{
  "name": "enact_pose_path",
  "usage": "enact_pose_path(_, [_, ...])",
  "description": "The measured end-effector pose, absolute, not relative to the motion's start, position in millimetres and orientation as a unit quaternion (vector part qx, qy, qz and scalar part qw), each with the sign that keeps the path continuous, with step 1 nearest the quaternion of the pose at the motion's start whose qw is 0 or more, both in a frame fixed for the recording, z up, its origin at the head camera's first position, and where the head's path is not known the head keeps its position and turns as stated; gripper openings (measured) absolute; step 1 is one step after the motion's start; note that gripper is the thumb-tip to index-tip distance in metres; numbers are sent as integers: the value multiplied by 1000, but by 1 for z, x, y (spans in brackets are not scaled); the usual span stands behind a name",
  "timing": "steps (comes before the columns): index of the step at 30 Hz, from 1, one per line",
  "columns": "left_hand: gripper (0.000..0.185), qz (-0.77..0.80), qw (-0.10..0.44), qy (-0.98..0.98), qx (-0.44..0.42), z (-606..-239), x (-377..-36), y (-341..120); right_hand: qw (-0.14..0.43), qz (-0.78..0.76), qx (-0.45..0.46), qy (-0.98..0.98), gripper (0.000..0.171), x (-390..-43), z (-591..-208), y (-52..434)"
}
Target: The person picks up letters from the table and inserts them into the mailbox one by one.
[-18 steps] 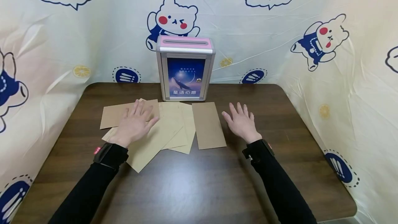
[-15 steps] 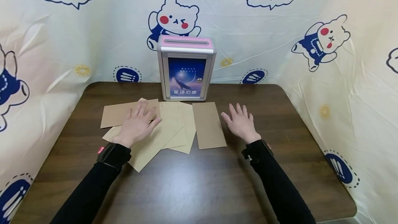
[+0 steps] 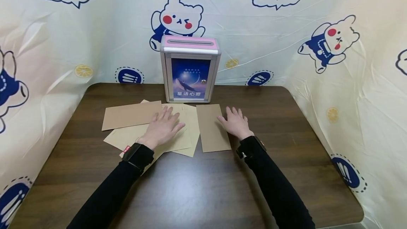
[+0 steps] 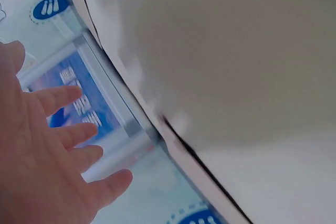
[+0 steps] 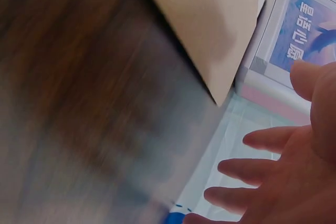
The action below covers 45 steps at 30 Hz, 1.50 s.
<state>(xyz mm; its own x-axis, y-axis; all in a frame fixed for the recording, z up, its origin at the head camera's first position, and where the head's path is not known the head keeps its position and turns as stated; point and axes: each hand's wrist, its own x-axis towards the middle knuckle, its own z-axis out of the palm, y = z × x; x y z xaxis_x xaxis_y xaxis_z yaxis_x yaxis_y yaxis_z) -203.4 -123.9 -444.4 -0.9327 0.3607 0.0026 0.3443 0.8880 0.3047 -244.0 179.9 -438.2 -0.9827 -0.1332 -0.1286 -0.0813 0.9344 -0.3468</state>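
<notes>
So far nothing is posted: your left hand [image 3: 163, 127] lies flat, fingers spread, on the fanned tan paper envelopes [image 3: 178, 130]; your right hand [image 3: 234, 123], fingers apart, touches the darker brown envelope [image 3: 211, 128] before the pink-topped metal letterbox [image 3: 189, 69].

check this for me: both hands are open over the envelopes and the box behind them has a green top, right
Not quite. The head view shows the box has a pink top with a slot, not green. The rest holds: the left hand and right hand are both open, fingers spread, over the envelopes.
</notes>
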Motion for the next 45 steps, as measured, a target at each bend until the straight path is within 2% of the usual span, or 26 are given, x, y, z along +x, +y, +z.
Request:
enact_pose_path(13, [74, 122, 41, 965, 227, -446, -209, -54, 80, -175, -43, 980, 74, -278, -443, 160])
enact_pose_path(20, [88, 96, 45, 964, 243, -454, -204, -33, 96, -149, -38, 983, 77, -301, -443, 160])
enact_pose_path(30, [112, 79, 52, 960, 265, -460, -195, -22, 111, -136, -33, 984, 85, -315, -448, 158])
enact_pose_path(39, [116, 74, 72, 958, 268, -462, -188, -22, 118, -172, -37, 977, 66, -316, -450, 159])
enact_pose_path(45, [122, 105, 61, 957, 265, -462, -185, -22, 122, -319, -22, 940, 63, -315, -445, 167])
